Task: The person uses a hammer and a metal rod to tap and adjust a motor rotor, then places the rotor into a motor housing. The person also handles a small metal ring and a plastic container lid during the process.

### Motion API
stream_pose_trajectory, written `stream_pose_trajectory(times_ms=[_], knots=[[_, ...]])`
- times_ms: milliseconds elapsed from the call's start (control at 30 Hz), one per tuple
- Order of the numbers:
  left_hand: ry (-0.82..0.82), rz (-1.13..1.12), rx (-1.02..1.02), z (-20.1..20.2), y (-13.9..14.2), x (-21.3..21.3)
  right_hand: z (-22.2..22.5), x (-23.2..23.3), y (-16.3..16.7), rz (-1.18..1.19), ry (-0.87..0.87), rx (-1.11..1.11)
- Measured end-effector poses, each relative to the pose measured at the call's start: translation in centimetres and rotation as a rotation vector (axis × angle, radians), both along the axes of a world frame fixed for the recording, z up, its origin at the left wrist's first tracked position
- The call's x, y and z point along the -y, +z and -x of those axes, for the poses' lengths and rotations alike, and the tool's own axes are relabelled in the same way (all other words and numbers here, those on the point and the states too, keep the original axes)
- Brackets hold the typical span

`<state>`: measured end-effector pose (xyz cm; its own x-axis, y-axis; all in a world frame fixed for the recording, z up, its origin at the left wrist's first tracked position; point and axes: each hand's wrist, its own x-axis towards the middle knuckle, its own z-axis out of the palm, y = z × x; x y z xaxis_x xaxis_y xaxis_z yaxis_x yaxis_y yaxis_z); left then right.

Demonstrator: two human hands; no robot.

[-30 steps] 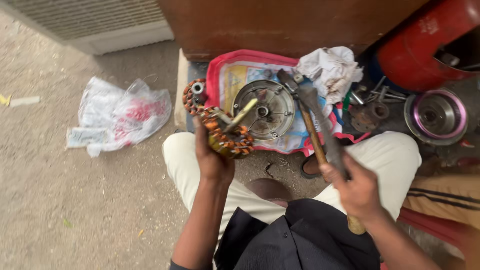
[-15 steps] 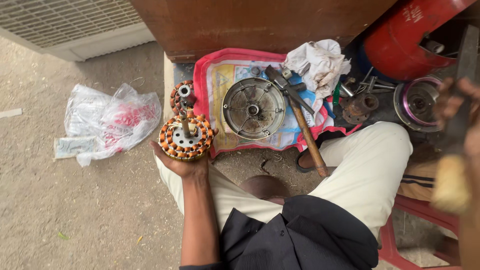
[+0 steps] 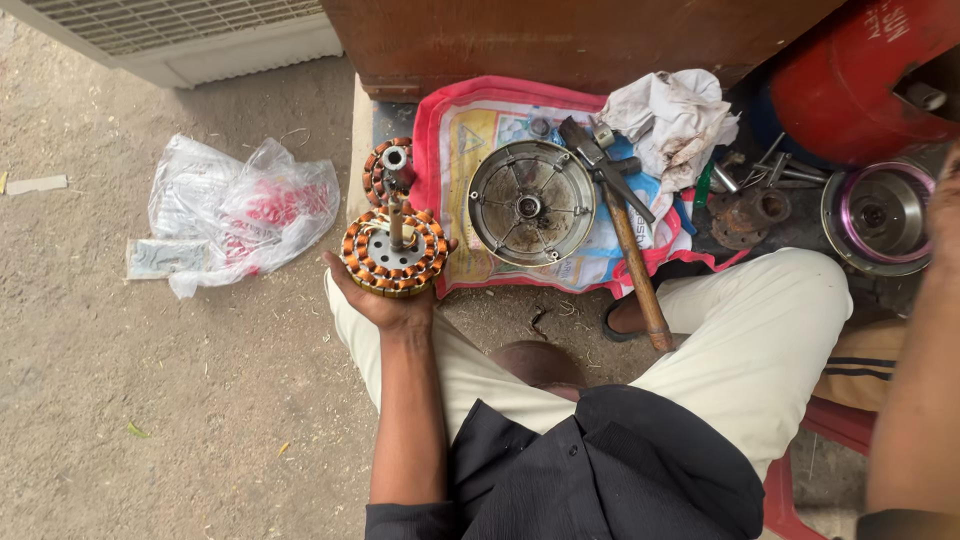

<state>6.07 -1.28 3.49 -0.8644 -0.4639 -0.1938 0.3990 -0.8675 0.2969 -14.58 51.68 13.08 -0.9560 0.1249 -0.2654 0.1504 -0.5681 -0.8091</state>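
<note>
My left hand [image 3: 385, 300] is palm up, holding a round stator with orange copper windings [image 3: 395, 255] whose steel shaft points upward. A second wound stator [image 3: 383, 168] lies just behind it on the ledge. To the right, a round grey metal cover [image 3: 530, 205] rests on a pink-edged printed cloth [image 3: 450, 120]. A wooden-handled hammer [image 3: 628, 240] lies across the cloth beside the cover, with nothing holding it. My right hand [image 3: 945, 200] is at the far right edge, raised and mostly cut off, so its fingers are unclear.
A crumpled white rag [image 3: 670, 115], a rusty fitting [image 3: 745, 215] and loose tools lie near a red cylinder [image 3: 860, 80]. A purple-rimmed round housing [image 3: 880, 215] sits at right. A plastic bag [image 3: 240, 210] lies on the dirt ground at left. A wooden cabinet [image 3: 560, 40] stands behind.
My left hand carried the stator leftward off the metal cover and turned it shaft-up. My right hand let go of the hammer, which now lies on the cloth, and swung to the right edge.
</note>
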Motion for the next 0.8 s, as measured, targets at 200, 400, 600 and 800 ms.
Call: stream_pose_trajectory(times_ms=[200,400,600,800], knots=[[-0.006,0.037,0.099,-0.3,0.3,0.1,-2.5,1.5,-1.6,-0.029,-0.028,-0.05],[-0.079,0.072,0.042,-0.2,-0.3,-0.2,-10.2,12.8,-3.0,-0.191,0.041,-0.053],[-0.254,0.017,0.034,0.6,-1.1,-2.2,-14.6,27.0,-3.4,-0.376,0.594,-0.139],[-0.418,0.009,0.094,0.1,-2.0,-4.1,-15.6,32.9,-4.9,-0.374,0.69,-0.13]])
